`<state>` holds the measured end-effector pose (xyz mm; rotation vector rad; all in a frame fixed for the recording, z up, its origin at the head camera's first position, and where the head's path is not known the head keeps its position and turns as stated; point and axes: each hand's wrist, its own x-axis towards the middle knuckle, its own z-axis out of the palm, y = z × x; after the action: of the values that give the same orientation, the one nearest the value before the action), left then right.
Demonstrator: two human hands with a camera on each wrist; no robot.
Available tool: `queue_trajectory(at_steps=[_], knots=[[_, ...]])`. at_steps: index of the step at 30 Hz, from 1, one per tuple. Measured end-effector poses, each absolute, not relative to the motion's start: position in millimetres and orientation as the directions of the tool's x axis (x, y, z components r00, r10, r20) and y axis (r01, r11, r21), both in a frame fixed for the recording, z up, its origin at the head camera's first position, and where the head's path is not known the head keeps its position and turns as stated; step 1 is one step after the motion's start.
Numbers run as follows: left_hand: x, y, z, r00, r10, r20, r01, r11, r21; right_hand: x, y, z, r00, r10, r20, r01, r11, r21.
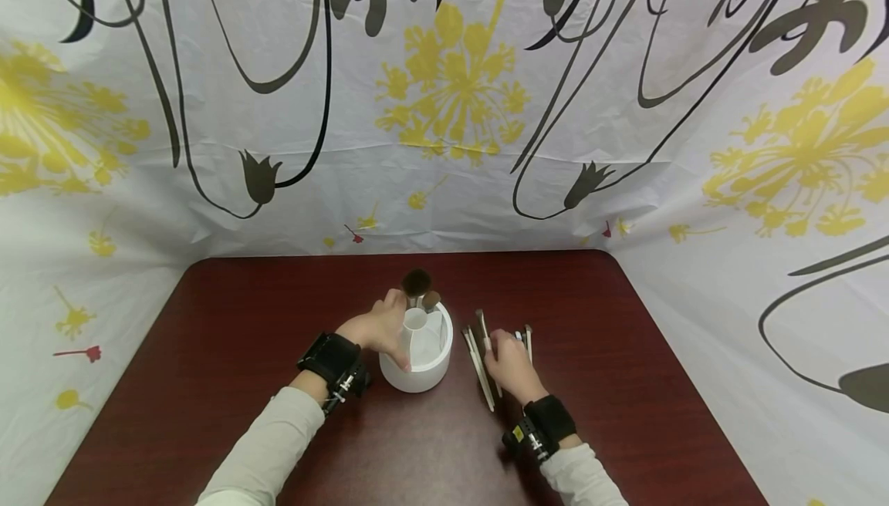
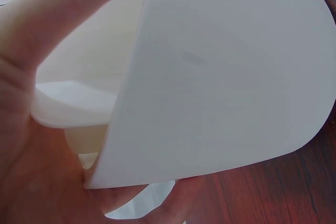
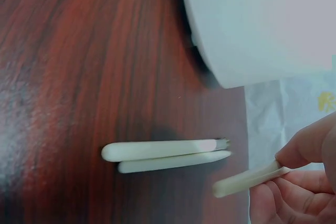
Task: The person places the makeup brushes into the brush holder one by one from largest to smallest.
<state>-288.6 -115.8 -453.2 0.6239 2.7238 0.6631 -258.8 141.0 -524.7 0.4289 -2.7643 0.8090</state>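
Note:
My left hand (image 1: 380, 330) grips the rim and side of a white round holder (image 1: 415, 381), with the thumb at the near side. The holder has inner dividers and a small central tube; two makeup brushes (image 1: 417, 283) stand in its far part, bristles up. In the left wrist view its white wall (image 2: 220, 77) fills most of the picture. To the right of the holder, my right hand (image 1: 512, 367) pinches a slim makeup brush with a pale handle (image 3: 244, 181) between thumb and fingers. Beside it on the table lie two pale-handled brushes (image 3: 163, 150), side by side.
More brushes (image 1: 529, 340) lie just beyond the right hand, partly hidden by it. The dark red wooden table (image 1: 278, 298) has rounded far corners. A white cloth (image 1: 451, 205) with yellow and grey flowers hangs behind and around it.

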Motion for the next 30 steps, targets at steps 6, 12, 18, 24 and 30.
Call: queue_trajectory(at_steps=[6,12,18,24,30], knots=[[-288.0,-115.5,-452.3,-0.873,0.461,-0.162,0.335,0.807,0.487,-257.9,137.2,-516.9,-0.933,-0.193,0.304,-0.329,0.798,-0.505],[-287.6,-115.9,-451.3,-0.871,0.461,-0.169,0.331,0.806,0.491,-255.5,134.2,-505.9,-0.919,-0.183,0.35,-0.354,0.775,-0.524],[-287.3,-116.2,-450.3,-0.869,0.467,-0.166,0.336,0.802,0.494,-252.8,133.0,-497.1,-0.907,-0.19,0.375,-0.381,0.749,-0.542],[-288.0,-116.7,-452.2,-0.872,0.459,-0.17,0.328,0.806,0.492,-251.8,131.7,-493.0,-0.885,-0.192,0.424,-0.418,0.729,-0.541],[-287.6,-116.6,-452.2,-0.873,0.457,-0.167,0.324,0.802,0.501,-250.5,130.7,-487.8,-0.867,-0.203,0.455,-0.446,0.724,-0.526]])
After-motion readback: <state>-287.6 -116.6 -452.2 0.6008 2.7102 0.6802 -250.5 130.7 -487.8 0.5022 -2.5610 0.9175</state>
